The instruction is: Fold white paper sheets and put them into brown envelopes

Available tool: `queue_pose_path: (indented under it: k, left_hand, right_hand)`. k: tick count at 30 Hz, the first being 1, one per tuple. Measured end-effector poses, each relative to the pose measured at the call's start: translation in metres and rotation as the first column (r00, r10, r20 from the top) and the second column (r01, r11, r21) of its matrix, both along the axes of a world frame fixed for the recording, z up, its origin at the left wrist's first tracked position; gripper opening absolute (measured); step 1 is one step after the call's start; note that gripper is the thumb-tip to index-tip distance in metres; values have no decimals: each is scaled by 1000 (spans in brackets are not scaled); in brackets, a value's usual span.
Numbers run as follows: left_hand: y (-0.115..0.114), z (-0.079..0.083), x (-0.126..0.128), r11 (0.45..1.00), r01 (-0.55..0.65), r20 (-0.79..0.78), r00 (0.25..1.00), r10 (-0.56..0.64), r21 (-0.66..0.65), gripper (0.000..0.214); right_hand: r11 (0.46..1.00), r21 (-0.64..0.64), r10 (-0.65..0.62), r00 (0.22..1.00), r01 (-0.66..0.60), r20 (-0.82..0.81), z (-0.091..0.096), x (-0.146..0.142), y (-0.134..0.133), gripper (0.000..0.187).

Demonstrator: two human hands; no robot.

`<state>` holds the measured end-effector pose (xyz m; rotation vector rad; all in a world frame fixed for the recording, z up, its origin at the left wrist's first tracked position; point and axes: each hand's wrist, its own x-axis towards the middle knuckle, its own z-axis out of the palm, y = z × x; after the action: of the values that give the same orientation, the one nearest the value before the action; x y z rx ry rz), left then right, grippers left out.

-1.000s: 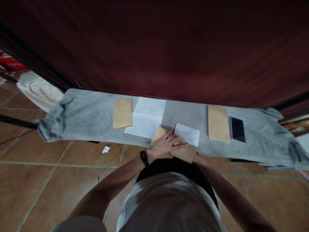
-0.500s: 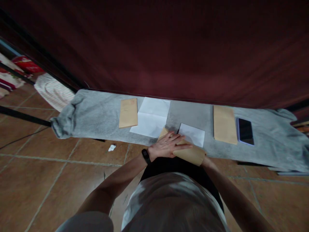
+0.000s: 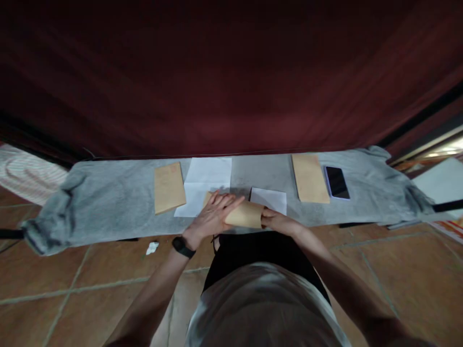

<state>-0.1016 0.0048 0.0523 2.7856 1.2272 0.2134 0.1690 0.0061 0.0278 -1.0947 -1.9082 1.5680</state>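
Observation:
My left hand (image 3: 216, 213) lies flat with fingers stretched out over a brown paper envelope (image 3: 246, 214), at the near edge of a cloth-covered bench. The envelope bulges towards its right end. There my right hand (image 3: 277, 221) reaches in at the mouth, and its fingertips are hidden inside, so I cannot see whether they grip anything. A creased white sheet (image 3: 209, 172) lies beyond my left hand, partly under the envelope. Behind my right hand is a smaller folded white paper (image 3: 269, 198).
On the grey cloth (image 3: 119, 193) a second brown envelope (image 3: 169, 188) lies to the left and a brown envelope or stack (image 3: 311, 178) to the right, beside a phone (image 3: 337, 182). A dark red curtain-like surface (image 3: 231, 96) rises behind. A white scrap (image 3: 152, 247) is on the tiled floor.
My right hand has come partly out of the envelope, where it was in up to the wrist. The camera view has turned, shifting the bench's things leftward.

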Motion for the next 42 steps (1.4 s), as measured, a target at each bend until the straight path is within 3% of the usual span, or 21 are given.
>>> queue_pose_path:
  k: [3,5,7,10,12,15,19,23,26,28,32,38,42]
  left_hand:
    - [13,-6,-32,991,-134,-39,990,134,3,99]
    - [21,-14,-49,972,-233,-33,972,233,-6,104]
    - [29,-23,-60,952,-303,-41,953,301,-34,105]
    - [39,-34,-68,931,-355,-62,935,350,-85,108]
    - [45,-36,-72,928,-357,-70,934,351,-107,110]
    - [46,-34,-72,927,-359,-83,933,351,-110,111]
    - [28,-32,-37,960,-272,35,961,275,-63,94]
    - [-8,-50,48,993,-103,164,980,111,-58,70]
    - [-25,-71,106,992,-126,182,975,128,-26,74]
    - [-29,-84,127,983,-184,191,965,181,-6,76]
    - [-31,-98,131,969,-248,210,948,238,20,79]
    - [-34,-100,116,951,-305,252,925,284,47,76]
    - [-30,-104,118,937,-348,296,895,333,-2,69]
  right_hand:
    - [997,-7,-75,997,75,-36,-12,15,7,42]
    - [961,161,-232,972,223,42,-24,23,11,42]
    - [873,417,-351,920,253,177,-38,27,11,43]
    - [767,641,-378,834,39,402,-56,26,6,46]
    - [734,675,-383,776,-73,501,-66,23,1,48]
    - [712,691,-403,734,-124,546,-76,19,-5,51]
    - [702,701,-421,720,-127,552,-78,18,-6,52]
    - [710,695,-425,719,-113,550,-76,16,-4,50]
    - [725,682,-427,715,-96,553,-77,20,-4,52]
    - [728,682,-447,701,-76,555,-78,26,-5,53]
    - [710,704,-504,674,-33,540,-78,46,-12,57]
    - [700,715,-546,652,9,526,-77,65,-21,59]
    - [696,717,-562,648,35,514,-78,66,-23,60]
